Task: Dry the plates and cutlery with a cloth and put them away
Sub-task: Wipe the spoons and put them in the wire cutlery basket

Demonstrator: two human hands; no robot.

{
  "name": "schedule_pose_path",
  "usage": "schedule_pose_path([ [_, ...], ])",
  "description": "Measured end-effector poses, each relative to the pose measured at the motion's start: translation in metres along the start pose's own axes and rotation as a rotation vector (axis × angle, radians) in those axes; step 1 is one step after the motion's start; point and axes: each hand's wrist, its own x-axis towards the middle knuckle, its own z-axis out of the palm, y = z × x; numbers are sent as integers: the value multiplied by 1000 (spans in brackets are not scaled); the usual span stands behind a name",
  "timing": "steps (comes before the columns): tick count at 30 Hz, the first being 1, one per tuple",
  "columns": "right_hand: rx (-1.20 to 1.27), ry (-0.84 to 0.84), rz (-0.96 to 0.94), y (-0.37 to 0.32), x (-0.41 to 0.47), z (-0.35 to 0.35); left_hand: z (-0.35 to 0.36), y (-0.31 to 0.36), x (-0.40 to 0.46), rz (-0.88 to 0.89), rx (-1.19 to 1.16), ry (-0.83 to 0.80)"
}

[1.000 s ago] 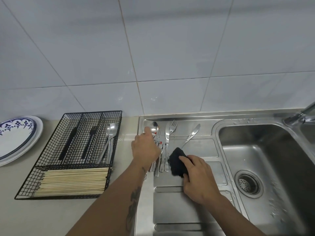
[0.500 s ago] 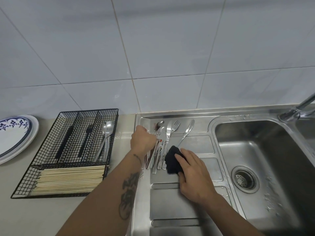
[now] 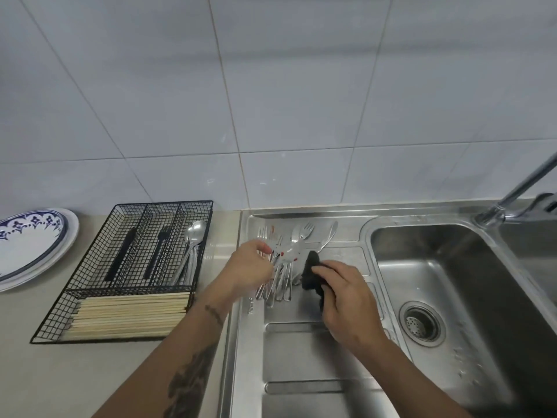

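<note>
Several steel forks and spoons lie side by side on the steel drainboard. My left hand reaches over the left side of the pile with fingers curled, pinching one blurred piece of cutlery. Just to the right, my right hand grips a bunched black cloth that rests on the drainboard beside the handles. Two stacked plates, the upper with a blue pattern, sit on the counter at far left.
A black wire cutlery tray on the counter holds spoons, black-handled cutlery and a bundle of chopsticks. The sink basin with its drain lies to the right, the tap above it. A tiled wall stands behind.
My left hand drew back from the spoon's bowl to the handles and tilted one piece up out of the pile. The right hand and cloth stayed beside the cutlery.
</note>
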Motion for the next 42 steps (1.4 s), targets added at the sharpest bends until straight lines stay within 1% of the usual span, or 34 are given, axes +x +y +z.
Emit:
schedule_pose_path([
  [1, -17, 11, -73, -7, 2, -4, 4, 3, -13, 47, 45, -4],
  [3, -111, -19, -208, -17, 3, -10, 13, 7, -39, 166, 107, 12],
  [4, -173, -42, -243, -18, 3, -12, 17, 8, -49, 239, 130, 36],
  [6, -271, -95, -226, -19, -2, -18, 23, 8, -69, 348, 171, 88],
  [8, -298, -120, -178, -22, -12, -26, 27, 7, -85, 407, 258, 112],
  [11, -323, -131, -235, -32, -30, -34, 29, 4, -105, 469, 369, 145],
  [13, -382, -167, -279, -28, -39, -39, 29, 2, -113, 493, 401, 149],
  [16, -437, -178, -168, -16, -45, -54, 34, 0, -126, 524, 449, 172],
  [17, -451, -167, -157, -18, -47, -59, 38, 1, -131, 536, 451, 186],
  [20, -458, -163, -258, -24, -57, -66, 46, 6, -139, 587, 438, 224],
  [21, -453, -166, -265, -21, -60, -68, 47, 6, -141, 600, 449, 228],
  [23, -441, -135, -178, -10, -65, -75, 51, 6, -144, 601, 478, 215],
  [26, -370, -10, 6, 3, -69, -86, 57, 4, -149, 593, 484, 215],
  [28, -307, 67, 48, 5, -68, -91, 59, 5, -150, 601, 500, 229],
  [31, -269, 89, -61, -10, -72, -90, 63, 8, -153, 617, 512, 243],
  [34, -293, 18, -180, -26, -78, -81, 66, 13, -156, 663, 480, 251],
  [36, -316, -20, -164, -26, -81, -79, 67, 14, -159, 675, 492, 245],
  [39, -331, -22, -115, -23, -85, -78, 67, 8, -161, 643, 519, 235],
  [42, -374, -47, -162, -20, -90, -76, 66, 1, -159, 628, 522, 247],
])
